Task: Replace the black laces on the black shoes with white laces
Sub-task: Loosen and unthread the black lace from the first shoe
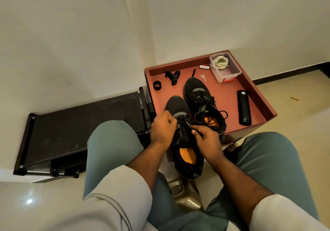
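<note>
Curled hands (185, 132) on thin black laces (184, 119)

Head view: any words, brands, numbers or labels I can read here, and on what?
None can be read for certain.
Far shoe: faint pale lettering on its tongue, too blurred to read.
Remote: small white sticker at its far end, too small to read.
Near shoe, gripped by left hand and right hand: no text visible.

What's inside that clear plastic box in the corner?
The clear plastic box holds a coiled bundle of white laces at its far end. The near end looks bare. Anything lying under the coil is covered.
</note>
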A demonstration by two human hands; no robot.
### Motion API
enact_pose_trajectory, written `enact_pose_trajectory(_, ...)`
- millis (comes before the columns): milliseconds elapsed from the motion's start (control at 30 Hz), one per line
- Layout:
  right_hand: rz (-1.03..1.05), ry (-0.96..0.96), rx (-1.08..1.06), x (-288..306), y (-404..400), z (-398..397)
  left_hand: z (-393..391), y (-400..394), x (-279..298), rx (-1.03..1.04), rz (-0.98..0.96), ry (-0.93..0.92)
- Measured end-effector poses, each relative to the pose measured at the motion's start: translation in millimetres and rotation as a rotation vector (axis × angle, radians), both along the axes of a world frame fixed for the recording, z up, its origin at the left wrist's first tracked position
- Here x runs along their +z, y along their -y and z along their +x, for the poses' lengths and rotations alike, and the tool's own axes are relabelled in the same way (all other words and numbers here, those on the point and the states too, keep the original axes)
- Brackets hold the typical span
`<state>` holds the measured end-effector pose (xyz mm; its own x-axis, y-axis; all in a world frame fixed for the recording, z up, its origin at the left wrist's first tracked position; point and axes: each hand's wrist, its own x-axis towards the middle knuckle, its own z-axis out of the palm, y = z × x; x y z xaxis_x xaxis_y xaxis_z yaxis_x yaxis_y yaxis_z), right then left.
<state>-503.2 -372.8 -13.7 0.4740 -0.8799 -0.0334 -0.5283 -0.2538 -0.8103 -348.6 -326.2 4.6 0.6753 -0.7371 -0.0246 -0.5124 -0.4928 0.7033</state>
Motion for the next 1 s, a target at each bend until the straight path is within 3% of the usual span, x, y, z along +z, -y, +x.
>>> enact_pose_trajectory(67,0.035,0.020,-0.018,0.1,-2.4,-3.6,6.4,-3.3,-2.4,0.076,-0.100,-0.046)
enact_pose_trajectory(200,0.049,0.058,-0.013,-0.2,-5.8,-3.0,-1.5,-5.8,-0.1,-0.340,0.041,-0.009)
enact_pose_trajectory(267,0.072,0.078,-0.013,1.4,-5.4,-3.0,-10.8,-6.9,-2.4,-0.404,0.140,0.042)
enact_pose_trajectory(367,0.097,0.104,-0.013,4.6,-5.0,-2.4,-15.5,-8.5,-2.6,-0.291,0.127,0.142)
enact_pose_trajectory(467,0.085,0.100,-0.006,5.6,-2.6,-0.3,-8.6,-8.0,-3.0,-0.132,-0.003,0.066)
enact_pose_trajectory(567,0.084,0.080,-0.013,5.2,1.6,1.9,1.4,-4.8,-11.0,0.311,-0.195,-0.279)
enact_pose_trajectory(633,0.057,0.079,-0.022,5.6,1.2,5.5,-1.6,-7.0,-11.2,0.428,-0.248,-0.475)
enact_pose_trajectory(733,0.021,0.087,-0.033,4.8,-0.4,9.3,-4.8,-12.1,-8.0,0.043,-0.208,-0.247)
enact_pose_trajectory(833,0.032,0.105,-0.009,4.8,-0.6,7.8,-5.8,-11.2,-5.8,-0.325,-0.010,0.013)
enact_pose_trajectory(900,0.047,0.115,0.013,6.3,-1.9,6.9,-7.0,-9.4,-9.4,-0.371,0.168,0.204)
enact_pose_trajectory(1000,0.054,0.123,0.027,6.2,-3.3,7.2,-13.2,-8.4,-4.3,-0.313,0.232,0.389)
